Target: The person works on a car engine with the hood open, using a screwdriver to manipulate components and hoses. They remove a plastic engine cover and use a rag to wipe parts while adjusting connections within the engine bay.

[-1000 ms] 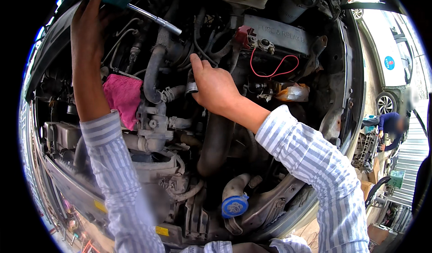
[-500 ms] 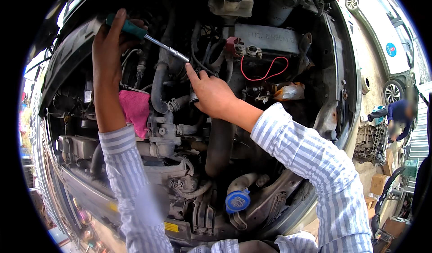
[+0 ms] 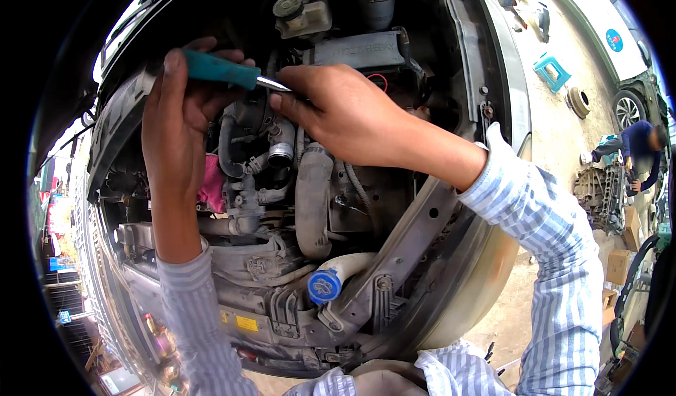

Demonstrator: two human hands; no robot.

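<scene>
My left hand [image 3: 171,128] holds the teal handle of a socket driver [image 3: 224,71] between thumb and fingers, above the engine bay. The driver lies nearly level, its metal shaft pointing right. My right hand [image 3: 355,118] is closed with thumb and forefinger around the far part of the shaft, so the socket end is hidden. Beneath the hands are a hose end with a metal clamp [image 3: 280,154] and a thick grey air hose [image 3: 313,199]. A pink cloth [image 3: 211,185] rests on the engine beside my left wrist.
A blue-capped filler neck [image 3: 324,286] stands near the front edge. The fuse box cover [image 3: 358,47] and a fluid reservoir [image 3: 303,14] sit at the far side. Off to the right are a blue stool [image 3: 551,72], a person [image 3: 641,149] by an engine part, and a parked car.
My right hand has gone from pointing at the socket end to gripping the shaft. The driver has turned closer to level, and the view has shifted across the engine bay.
</scene>
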